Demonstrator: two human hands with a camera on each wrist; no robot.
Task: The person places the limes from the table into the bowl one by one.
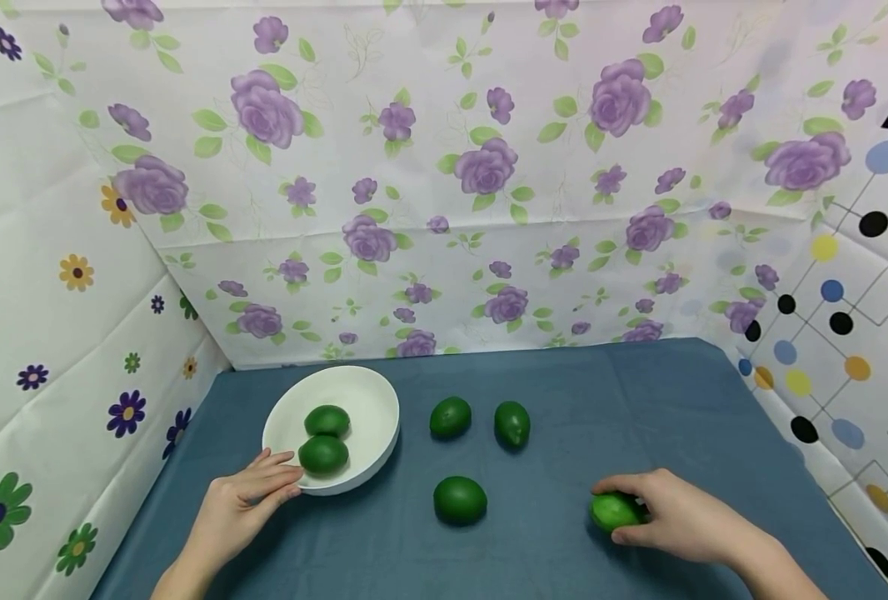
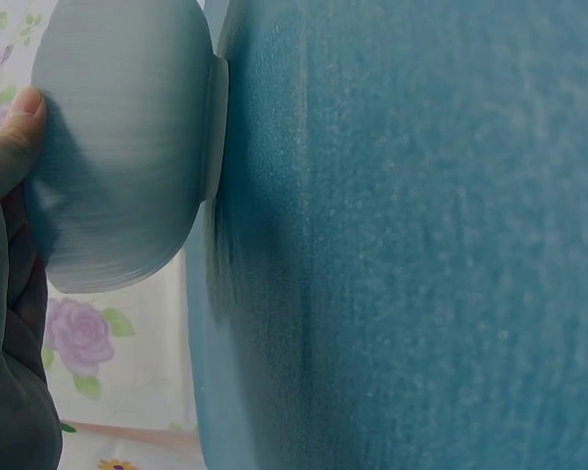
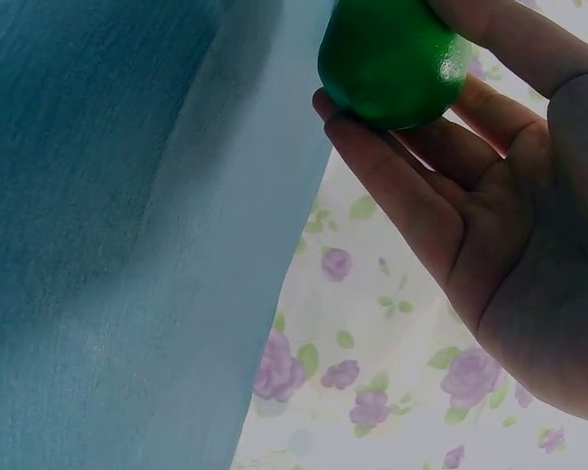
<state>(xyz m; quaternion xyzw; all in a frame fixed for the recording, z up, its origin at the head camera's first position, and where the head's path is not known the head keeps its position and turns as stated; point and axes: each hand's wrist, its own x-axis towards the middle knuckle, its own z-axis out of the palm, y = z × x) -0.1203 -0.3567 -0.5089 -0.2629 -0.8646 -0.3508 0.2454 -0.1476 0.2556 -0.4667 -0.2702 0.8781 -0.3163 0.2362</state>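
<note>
My right hand (image 1: 672,512) holds a glossy, lime-like green fruit (image 1: 613,511) between thumb and fingers, low over the right part of the cloth. In the right wrist view the same green fruit (image 3: 392,59) sits at the fingertips. At the left, my left hand (image 1: 245,504) pinches the near-left rim of a white bowl (image 1: 372,400), its thumb (image 2: 20,127) on the outer wall. Inside the bowl lie two green fruits, one (image 1: 327,421) behind the other (image 1: 323,455). Three more rest between the hands: one at the back (image 1: 450,417), one beside it (image 1: 512,425), one nearer (image 1: 460,500).
A blue-grey cloth (image 1: 549,550) covers the table. Floral sheeting (image 1: 444,267) rises behind it, with a flowered sheet (image 1: 54,333) along the left side and a dotted sheet (image 1: 849,333) along the right.
</note>
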